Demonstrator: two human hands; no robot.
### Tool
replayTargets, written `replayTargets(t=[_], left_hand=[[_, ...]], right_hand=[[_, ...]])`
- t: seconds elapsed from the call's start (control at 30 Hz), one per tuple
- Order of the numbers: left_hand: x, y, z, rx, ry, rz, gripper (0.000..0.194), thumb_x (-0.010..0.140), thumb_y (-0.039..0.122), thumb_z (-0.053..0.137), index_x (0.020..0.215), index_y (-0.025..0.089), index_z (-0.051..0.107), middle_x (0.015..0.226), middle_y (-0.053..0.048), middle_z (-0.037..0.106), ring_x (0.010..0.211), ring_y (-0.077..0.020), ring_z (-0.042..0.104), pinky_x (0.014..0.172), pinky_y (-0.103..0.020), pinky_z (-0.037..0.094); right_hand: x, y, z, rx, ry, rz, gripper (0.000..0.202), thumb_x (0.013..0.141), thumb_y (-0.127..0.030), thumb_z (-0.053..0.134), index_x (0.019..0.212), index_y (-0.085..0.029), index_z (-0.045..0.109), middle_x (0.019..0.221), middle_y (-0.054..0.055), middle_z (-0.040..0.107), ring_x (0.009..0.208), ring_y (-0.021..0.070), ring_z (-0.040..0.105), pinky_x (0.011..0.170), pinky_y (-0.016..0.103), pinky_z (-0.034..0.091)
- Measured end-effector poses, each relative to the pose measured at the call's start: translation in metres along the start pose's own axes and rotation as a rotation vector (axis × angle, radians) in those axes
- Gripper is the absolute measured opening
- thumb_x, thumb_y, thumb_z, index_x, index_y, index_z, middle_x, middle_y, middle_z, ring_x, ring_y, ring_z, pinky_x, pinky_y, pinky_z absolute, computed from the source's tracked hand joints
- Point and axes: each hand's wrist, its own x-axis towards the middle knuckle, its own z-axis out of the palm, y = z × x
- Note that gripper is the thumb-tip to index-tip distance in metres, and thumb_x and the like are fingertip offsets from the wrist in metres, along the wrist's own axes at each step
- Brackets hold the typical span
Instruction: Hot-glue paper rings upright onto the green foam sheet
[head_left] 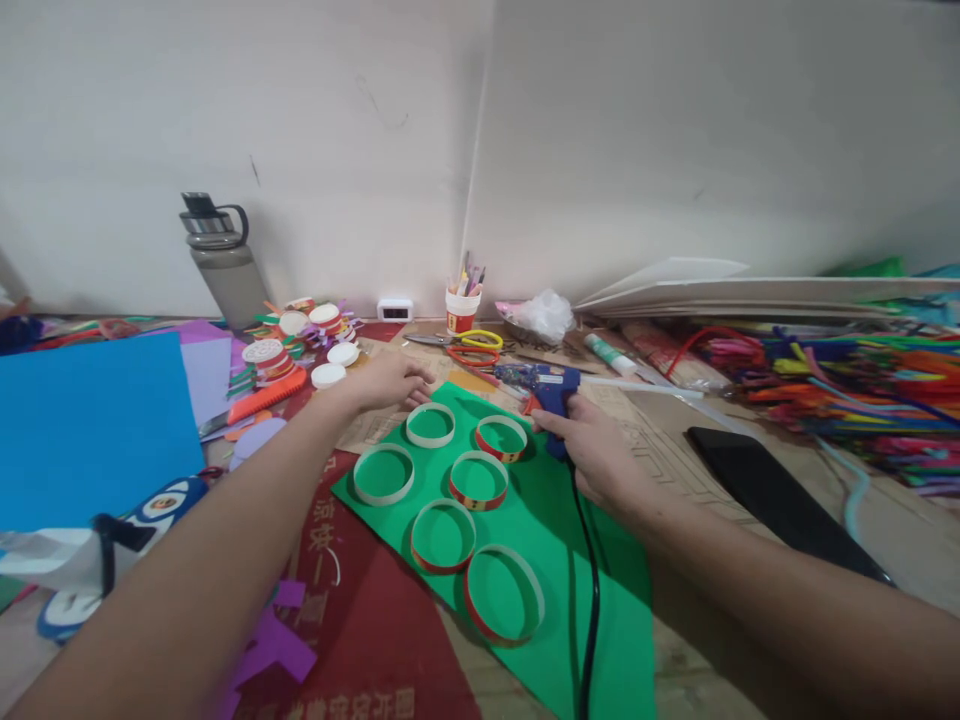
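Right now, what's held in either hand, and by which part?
Right hand: blue glue gun, gripped by its handle. Left hand: nothing visibly held.

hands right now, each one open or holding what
Left hand: open, nothing visibly held, near the green sheet.
Right hand: closed around the blue glue gun.

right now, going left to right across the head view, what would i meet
bottle → left hand → pen cup → glue gun → phone. I left out the right hand, as it overlaps the glue gun.
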Motion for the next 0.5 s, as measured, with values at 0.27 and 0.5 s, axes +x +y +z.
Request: replayTargets(t=[0.27,0.5], left_hand=[[-0.015,0.01,-0.022,0.549,0.108,-0.032,0.017,0.078,0.017,0.055,0.065,0.013,0.064,0.068,-0.008,0.07,0.067,-0.0184,0.068,0.066,-0.027,0.054],[-0.036,0.022,-0.023,0.521,-0.231,-0.418,0.014,0.06,0.013,0.072,0.055,0.015,0.06,0.059,-0.006,0.068,0.062,-0.0211,0.067,0.063,-0.03,0.055]], right_hand=[[0.003,-0.007,-0.004,-0.057,0.005,-0.031,0.02,0.067,-0.031,0.07,0.083,-0.024,0.06,0.083,0.004,0.068,0.073,0.0228,0.061,0.057,0.032,0.045],[0.014,-0.014,-0.002,-0.205,-0.012,-0.129,0.013,0.07,-0.027,0.069,0.078,-0.024,0.06,0.079,0.005,0.068,0.07,0.0229,0.061,0.062,0.034,0.045]])
